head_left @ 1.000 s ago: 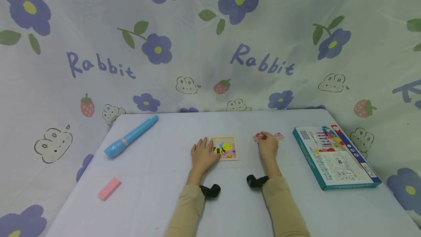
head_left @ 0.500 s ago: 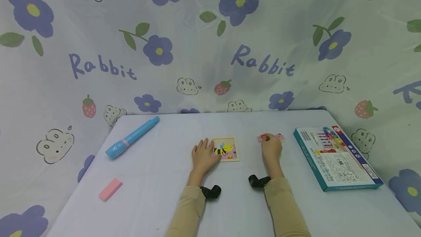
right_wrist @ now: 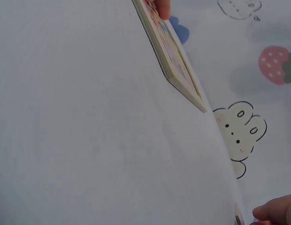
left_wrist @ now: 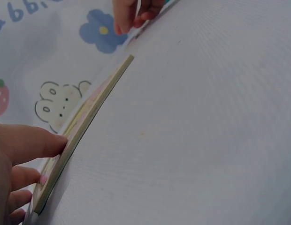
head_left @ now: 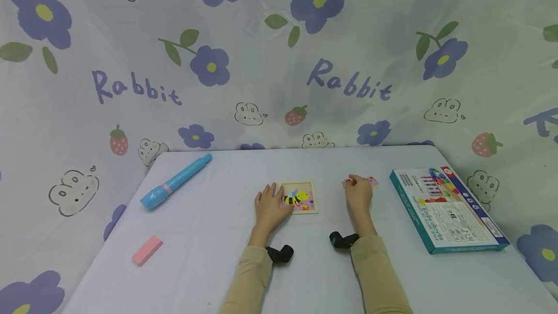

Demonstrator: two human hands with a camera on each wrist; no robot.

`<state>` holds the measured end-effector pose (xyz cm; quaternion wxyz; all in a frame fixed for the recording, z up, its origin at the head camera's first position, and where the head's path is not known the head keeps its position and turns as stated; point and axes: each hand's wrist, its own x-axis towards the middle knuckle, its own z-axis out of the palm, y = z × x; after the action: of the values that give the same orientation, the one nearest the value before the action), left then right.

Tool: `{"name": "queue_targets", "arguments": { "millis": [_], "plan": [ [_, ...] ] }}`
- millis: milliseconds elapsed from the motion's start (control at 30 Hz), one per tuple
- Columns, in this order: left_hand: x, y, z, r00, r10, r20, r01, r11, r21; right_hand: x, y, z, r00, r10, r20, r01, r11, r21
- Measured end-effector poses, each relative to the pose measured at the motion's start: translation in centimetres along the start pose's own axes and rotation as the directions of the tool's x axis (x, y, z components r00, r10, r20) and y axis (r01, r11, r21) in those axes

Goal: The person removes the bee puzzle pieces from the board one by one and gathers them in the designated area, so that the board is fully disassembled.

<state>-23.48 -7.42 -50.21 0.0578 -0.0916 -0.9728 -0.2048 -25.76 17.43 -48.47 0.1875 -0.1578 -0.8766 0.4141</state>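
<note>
My left hand [head_left: 269, 208] lies on the left side of a small square wooden puzzle board [head_left: 316, 202] with a bee picture. Its fingers are spread, and in the left wrist view the thumb [left_wrist: 47, 144] presses on the board [left_wrist: 89, 117] near its edge. To the right of the board, my right hand [head_left: 359, 197] has thumb and fingertips together over pink and red puzzle pieces [head_left: 373, 182]; it pinches one, mostly hidden under the fingers. In the right wrist view only part of that hand [right_wrist: 277, 211] shows at the lower right corner, beside a piece's edge [right_wrist: 238, 216].
On the right lies a flat teal-edged box [head_left: 451, 214]. A blue marker-shaped case [head_left: 176, 181] lies at the back left, with a pink block [head_left: 147, 250] nearer the front. A patterned cloth [head_left: 261, 62] hangs behind the white table [head_left: 196, 265].
My right hand has shifted slightly right, and the pink piece under its fingers has moved closer to the piece on its right. My left hand has stayed on the board.
</note>
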Motion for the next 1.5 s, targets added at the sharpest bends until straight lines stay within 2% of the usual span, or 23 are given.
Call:
{"name": "queue_targets", "arguments": {
  "millis": [200,433,567,800,1000,1100,1300,1500],
  "plan": [
    [0.0,0.0,-0.1,1.000,0.001,0.003,-0.001,1.000,0.008,-0.4,-0.5,1.2,0.994,-0.064,0.083,0.059,0.996,0.063],
    [0.0,-0.1,0.1,1.000,0.012,-0.005,-0.012,1.000,0.013,-1.0,-1.4,2.3,0.975,-0.107,0.192,0.088,0.990,0.107],
    [0.0,-0.1,0.1,0.999,0.029,-0.031,-0.030,0.999,-0.018,-1.5,-2.0,2.8,0.960,-0.127,0.249,0.103,0.989,0.109],
    [0.0,0.0,0.2,0.998,0.047,-0.030,-0.048,0.998,-0.046,-2.3,-2.8,3.1,0.924,-0.149,0.353,0.131,0.989,0.075],
    [-0.1,0.0,0.3,0.998,0.062,-0.004,-0.062,0.997,-0.042,-2.7,-2.9,3.1,0.872,-0.200,0.447,0.210,0.977,0.027],
    [-0.1,0.0,0.4,0.998,0.069,0.003,-0.069,0.996,-0.048,-2.8,-3.0,3.1,0.855,-0.216,0.471,0.249,0.969,-0.007],
    [-0.1,0.0,0.3,0.998,0.069,0.008,-0.068,0.996,-0.058,-3.0,-3.1,3.2,0.835,-0.229,0.500,0.299,0.952,-0.063],
    [-0.2,0.2,0.2,0.998,0.065,0.001,-0.065,0.994,-0.087,-2.9,-3.2,3.3,0.837,-0.248,0.488,0.300,0.953,-0.031]
  ]
}}
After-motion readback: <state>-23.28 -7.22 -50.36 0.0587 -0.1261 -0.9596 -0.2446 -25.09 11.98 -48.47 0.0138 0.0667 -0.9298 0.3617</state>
